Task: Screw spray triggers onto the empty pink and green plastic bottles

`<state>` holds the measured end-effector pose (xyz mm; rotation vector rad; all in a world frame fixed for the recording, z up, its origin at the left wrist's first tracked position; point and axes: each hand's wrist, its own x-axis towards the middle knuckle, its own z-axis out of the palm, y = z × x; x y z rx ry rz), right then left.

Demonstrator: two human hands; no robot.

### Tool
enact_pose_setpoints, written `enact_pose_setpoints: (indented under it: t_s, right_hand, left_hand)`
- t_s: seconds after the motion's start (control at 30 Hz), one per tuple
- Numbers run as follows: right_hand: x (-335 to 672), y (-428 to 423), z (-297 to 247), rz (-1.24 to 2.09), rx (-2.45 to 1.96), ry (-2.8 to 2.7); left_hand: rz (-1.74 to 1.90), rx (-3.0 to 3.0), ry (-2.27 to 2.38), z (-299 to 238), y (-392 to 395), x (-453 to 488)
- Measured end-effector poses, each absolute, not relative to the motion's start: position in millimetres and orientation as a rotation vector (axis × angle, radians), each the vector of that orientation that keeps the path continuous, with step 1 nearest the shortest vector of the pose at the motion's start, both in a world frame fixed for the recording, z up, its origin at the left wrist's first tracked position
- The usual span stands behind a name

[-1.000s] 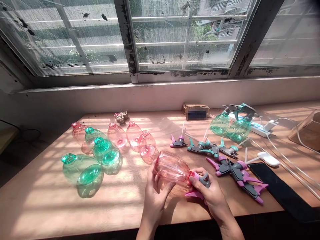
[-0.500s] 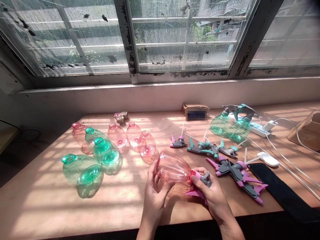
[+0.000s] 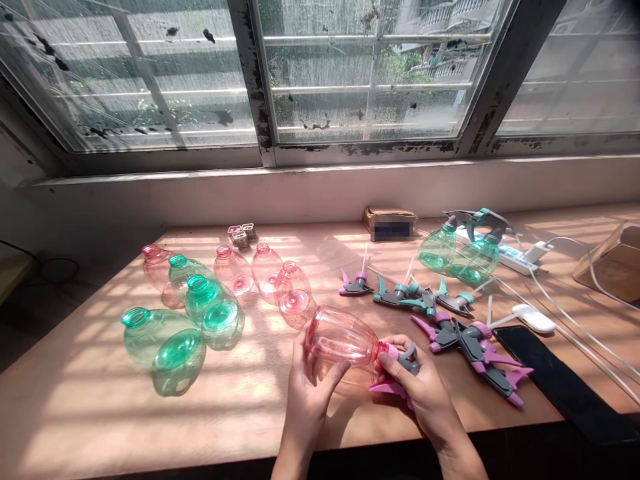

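A clear pink spray bottle (image 3: 341, 337) lies sideways between my hands, above the front of the table. My left hand (image 3: 315, 383) is wrapped round its base end, thumb along the near side. At the neck, my right hand (image 3: 417, 383) grips the pink-and-grey spray head (image 3: 395, 387), whose collar sits on the bottle's mouth. Part of that head is hidden behind my fingers. Right of my hands lie loose pink-and-grey spray heads (image 3: 473, 340), and behind them teal-and-grey ones (image 3: 405, 293). Open pink bottles (image 3: 293, 293) and green bottles (image 3: 163, 343) stand or lean to the left.
Two green bottles with spray heads (image 3: 475, 260) stand at the back right beside a white power strip (image 3: 517, 259) and cables. A black phone (image 3: 550, 373) lies at the right. Small blocks (image 3: 242, 235) and a cardboard box (image 3: 391, 223) sit by the wall.
The pink bottle has rolled slightly about its length in my left hand. My right hand stays at the neck, nearly still.
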<state>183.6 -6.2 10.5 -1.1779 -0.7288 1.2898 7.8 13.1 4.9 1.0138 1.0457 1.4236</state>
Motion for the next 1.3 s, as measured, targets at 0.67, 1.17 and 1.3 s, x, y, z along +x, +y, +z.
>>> enact_pose_setpoints:
  t_s: [0.67,1.17,1.3]
  right_hand:
    - [186,-5,7,1.272,-1.17,-0.745]
    - [186,-5,7,1.255,-1.175,-0.789]
    - [186,-6,8,1.282,-1.175,-0.773]
  left_hand:
    - [1.442,1.016,1.064,0,14,8]
    - [1.423,1.023,1.086,1,13,10]
    - [1.429,1.014,1.074,-2,13,10]
